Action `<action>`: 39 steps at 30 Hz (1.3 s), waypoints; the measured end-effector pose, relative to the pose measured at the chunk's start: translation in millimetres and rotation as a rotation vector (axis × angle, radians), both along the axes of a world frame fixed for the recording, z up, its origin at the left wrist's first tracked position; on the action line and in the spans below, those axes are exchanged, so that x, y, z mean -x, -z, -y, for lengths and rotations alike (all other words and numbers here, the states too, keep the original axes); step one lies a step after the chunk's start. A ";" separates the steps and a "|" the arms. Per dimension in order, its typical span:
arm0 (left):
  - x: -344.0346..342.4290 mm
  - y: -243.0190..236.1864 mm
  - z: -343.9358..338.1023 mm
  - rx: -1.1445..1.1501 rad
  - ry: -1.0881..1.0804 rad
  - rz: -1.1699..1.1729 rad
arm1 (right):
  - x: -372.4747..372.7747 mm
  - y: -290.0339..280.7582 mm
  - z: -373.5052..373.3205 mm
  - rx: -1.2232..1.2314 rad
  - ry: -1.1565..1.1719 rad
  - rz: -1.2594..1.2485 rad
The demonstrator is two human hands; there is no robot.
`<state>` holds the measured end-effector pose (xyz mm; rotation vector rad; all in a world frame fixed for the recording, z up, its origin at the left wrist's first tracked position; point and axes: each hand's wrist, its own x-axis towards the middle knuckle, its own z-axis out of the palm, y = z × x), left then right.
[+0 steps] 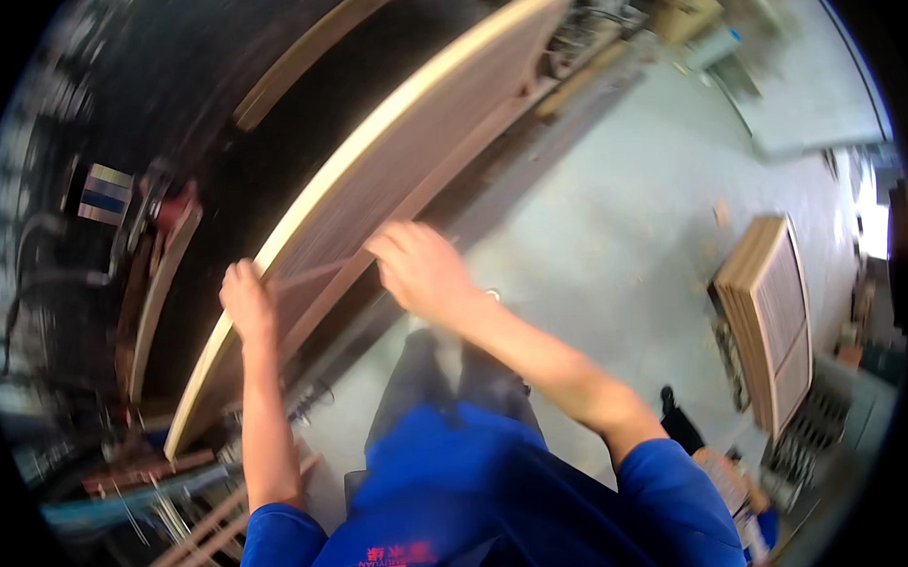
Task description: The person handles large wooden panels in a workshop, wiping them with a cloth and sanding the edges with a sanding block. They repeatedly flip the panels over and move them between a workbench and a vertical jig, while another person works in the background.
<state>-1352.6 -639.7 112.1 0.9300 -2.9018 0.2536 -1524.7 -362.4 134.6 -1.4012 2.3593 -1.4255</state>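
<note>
A large wooden panel (390, 166) with a pale, slightly bowed edge leans upright in front of me, running from lower left to upper right. My left hand (248, 299) is closed at that pale edge, its fingers curled. Across the panel's face my right hand (422, 270) is also closed, fingertips pinched together. Between the two hands stretches a thin, pale strip (319, 272), blurred by motion, so its material is hard to make out. Both hands appear to hold its ends.
Right of me a stack of framed wooden panels (765, 313) stands on the grey floor (593, 249). Wooden slats (218, 537) lie at the lower left. A curved wooden piece (160, 304) and dark clutter are beyond the panel. Another person (731, 484) is partly visible at lower right.
</note>
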 end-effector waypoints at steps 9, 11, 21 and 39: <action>-36.0 -10.0 -74.4 -0.104 -0.152 -0.475 | -14.9 24.6 164.3 -0.456 -0.449 -0.466; -92.8 7.6 -96.8 -0.421 -0.406 -0.621 | -17.3 43.1 168.9 -0.568 -0.566 -0.329; -204.3 66.4 -149.4 -1.710 -1.286 -1.699 | -78.9 50.4 59.1 -0.772 -0.879 -0.327; -261.8 184.7 -311.6 -1.712 -1.656 -1.827 | -157.3 209.5 -117.8 -0.893 -0.843 -0.442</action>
